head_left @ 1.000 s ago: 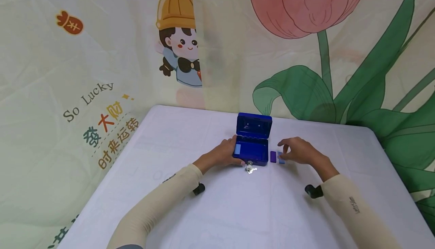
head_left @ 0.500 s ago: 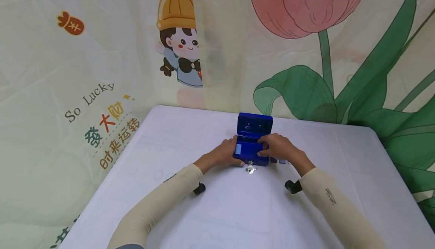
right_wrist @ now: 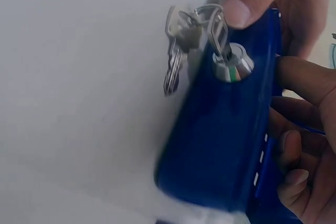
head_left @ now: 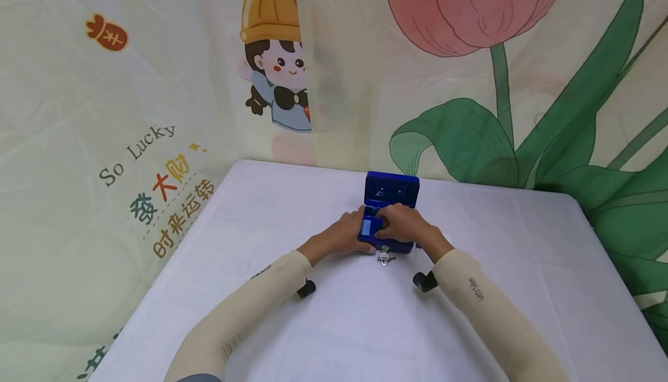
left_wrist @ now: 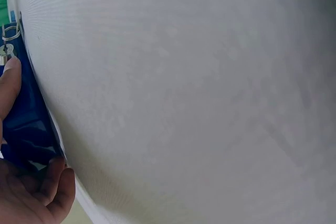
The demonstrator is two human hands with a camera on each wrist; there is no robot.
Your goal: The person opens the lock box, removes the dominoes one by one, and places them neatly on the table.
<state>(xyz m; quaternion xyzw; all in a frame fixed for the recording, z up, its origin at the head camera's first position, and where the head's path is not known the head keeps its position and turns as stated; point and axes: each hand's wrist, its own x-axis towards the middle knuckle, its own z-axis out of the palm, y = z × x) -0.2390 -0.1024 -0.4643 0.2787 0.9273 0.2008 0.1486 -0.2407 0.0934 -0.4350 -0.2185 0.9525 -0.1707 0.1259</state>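
Observation:
A small blue cash box (head_left: 386, 246) stands on the table with its lid (head_left: 391, 188) raised. My left hand (head_left: 347, 234) grips the box's left side, its thumb along the front beside the lock (right_wrist: 232, 64). A key sits in that lock, and more keys (right_wrist: 176, 51) dangle from its ring. My right hand (head_left: 403, 223) reaches over the right wall into the box. Its thumb and index fingertips, hidden behind the wall in the right wrist view, are close to a light-blue piece (head_left: 366, 227) at the left inside. Whether they pinch anything is hidden.
A sliver of a purple block (head_left: 418, 246) shows on the table to the right of the box, mostly behind my right wrist. The white-covered table (head_left: 313, 324) ends at a printed cloth backdrop (head_left: 344, 80) just behind the box.
My right hand has moved left, from beside the purple and light-blue blocks on the table into the box. The left hand keeps its hold, and the box stays in place.

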